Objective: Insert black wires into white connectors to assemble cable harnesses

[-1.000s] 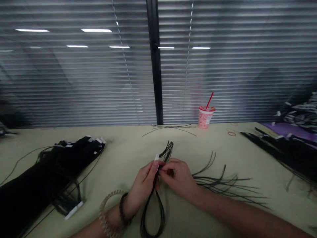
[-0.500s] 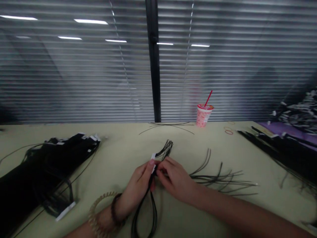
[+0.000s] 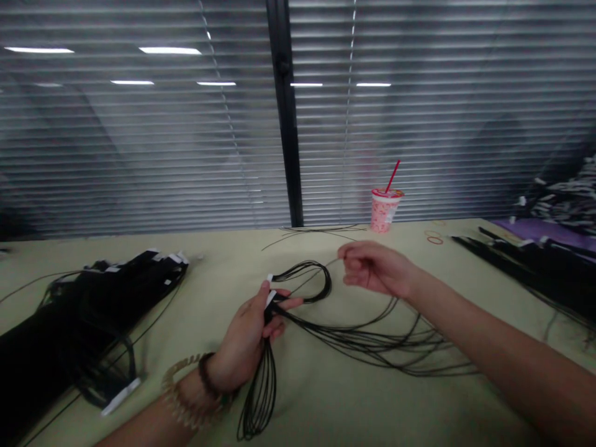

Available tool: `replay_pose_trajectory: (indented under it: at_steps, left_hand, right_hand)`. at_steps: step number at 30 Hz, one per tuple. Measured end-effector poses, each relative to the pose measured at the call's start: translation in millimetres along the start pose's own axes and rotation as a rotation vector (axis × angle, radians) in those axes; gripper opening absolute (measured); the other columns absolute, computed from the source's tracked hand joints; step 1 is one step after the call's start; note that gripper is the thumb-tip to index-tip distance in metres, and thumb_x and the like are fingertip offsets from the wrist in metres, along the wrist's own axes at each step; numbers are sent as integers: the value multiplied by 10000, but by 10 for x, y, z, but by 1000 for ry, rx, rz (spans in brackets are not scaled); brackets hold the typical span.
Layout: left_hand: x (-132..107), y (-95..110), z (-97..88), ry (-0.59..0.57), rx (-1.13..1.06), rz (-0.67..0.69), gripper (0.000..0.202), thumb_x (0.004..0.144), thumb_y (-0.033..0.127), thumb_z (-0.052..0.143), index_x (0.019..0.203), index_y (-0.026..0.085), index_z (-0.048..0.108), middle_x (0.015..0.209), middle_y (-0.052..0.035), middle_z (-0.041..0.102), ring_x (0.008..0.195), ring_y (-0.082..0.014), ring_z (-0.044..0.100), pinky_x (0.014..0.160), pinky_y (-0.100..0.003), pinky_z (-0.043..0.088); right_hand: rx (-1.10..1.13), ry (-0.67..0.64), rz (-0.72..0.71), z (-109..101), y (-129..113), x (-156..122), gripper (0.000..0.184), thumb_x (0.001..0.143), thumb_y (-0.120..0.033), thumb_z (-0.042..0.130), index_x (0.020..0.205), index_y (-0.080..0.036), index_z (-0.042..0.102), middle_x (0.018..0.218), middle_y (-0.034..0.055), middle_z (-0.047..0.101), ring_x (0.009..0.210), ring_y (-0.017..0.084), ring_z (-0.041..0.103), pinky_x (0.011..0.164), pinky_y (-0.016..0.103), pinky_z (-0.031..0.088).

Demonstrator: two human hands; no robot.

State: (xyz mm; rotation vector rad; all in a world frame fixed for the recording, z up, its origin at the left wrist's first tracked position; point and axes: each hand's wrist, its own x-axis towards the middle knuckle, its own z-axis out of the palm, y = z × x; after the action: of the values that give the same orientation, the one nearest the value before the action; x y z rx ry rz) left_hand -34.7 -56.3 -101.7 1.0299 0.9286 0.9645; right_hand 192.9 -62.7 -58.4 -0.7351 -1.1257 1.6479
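Gathered in my left hand [image 3: 254, 320] is a bundle of thin black cables [image 3: 319, 332], with white tabs [image 3: 270, 298] showing at the thumb. One loop of the bundle curves up and right of the hand, another hangs below it, and loose ends spread to the right over the table. My right hand [image 3: 372, 264] is raised to the right of the bundle. Its thumb and forefinger pinch a single thin cable [image 3: 331, 262] that runs back to the left hand. Beaded and coiled bands circle the left wrist.
A thick pile of black cables [image 3: 93, 310] lies on the left of the table [image 3: 223, 261], more black cables [image 3: 526, 267] on the right. At the back stand a pink cup [image 3: 384, 214] with a straw and loose wires [image 3: 316, 231]; rubber bands [image 3: 435, 240] lie nearby. Blinds rise behind.
My right hand has moved from beside the left hand up and to the right, drawing out one thin cable. My left hand has shifted slightly left and still holds the bundle.
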Motion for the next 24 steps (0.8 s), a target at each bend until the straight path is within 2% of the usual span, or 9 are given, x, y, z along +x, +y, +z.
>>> replay_pose_trajectory:
  at_steps: [2,4,6,9,13,17,20,22,24]
  left_hand:
    - [16,-25,-11,-16,-35,13,334,781,457,469,833,139,555,676,-53,667,365,-31,264,401,-178,284]
    - [42,-55,-18,-40,-67,18,343,788,451,465,857,125,546,863,-122,675,379,-20,268,417,-178,309]
    - [70,-79,-26,-60,-102,12,354,797,448,449,869,115,544,913,-154,665,380,-18,280,424,-183,325]
    - [95,-87,-32,-69,-136,-22,354,805,440,430,849,112,554,883,-154,670,366,-22,297,415,-189,327]
    - [75,-63,-24,-73,-132,-38,363,813,437,388,798,126,576,829,-130,680,335,-29,295,398,-205,333]
    - [45,-64,0,-96,-75,-31,364,812,443,384,777,133,573,759,-120,685,318,-33,309,376,-197,315]
    - [24,-81,22,-95,-15,11,369,817,452,373,780,135,558,678,-107,678,306,-38,306,368,-199,306]
    - [8,-89,34,-78,21,50,388,819,464,361,783,131,557,652,-104,671,306,-42,309,365,-202,303]
    - [-6,-93,38,-51,38,63,410,816,478,357,789,123,560,666,-111,672,310,-38,305,362,-198,292]
  right_hand:
    - [226,114,-129,-190,-188,-21,124,725,-136,455,758,-135,575,558,-40,497,458,38,438,513,190,402]
    - [292,235,-293,-341,-331,-44,160,745,-120,423,797,-152,570,628,-27,546,534,46,499,537,186,417]
    - [283,333,-399,-427,-419,-52,158,782,-120,416,812,-169,563,656,-31,563,582,46,527,563,182,428]
    - [276,385,-399,-399,-471,-42,99,822,-191,458,821,-185,557,630,-48,534,560,36,512,567,169,431]
    - [116,368,-388,-28,-424,-70,94,794,-285,533,834,-206,565,714,-38,531,559,35,493,521,160,418]
    - [-266,316,-490,600,-205,-220,94,791,-214,533,774,-176,617,661,-28,531,529,33,471,465,154,376]
    - [-432,248,-465,970,-122,-420,77,761,-176,569,782,-187,642,620,-37,550,514,42,484,442,155,375]
    - [-470,247,-496,1075,-205,-584,83,765,-187,566,766,-212,645,628,-41,554,559,53,517,470,156,406]
    - [-476,298,-578,1074,-366,-740,101,788,-242,543,781,-237,643,666,-41,562,622,57,533,517,153,440]
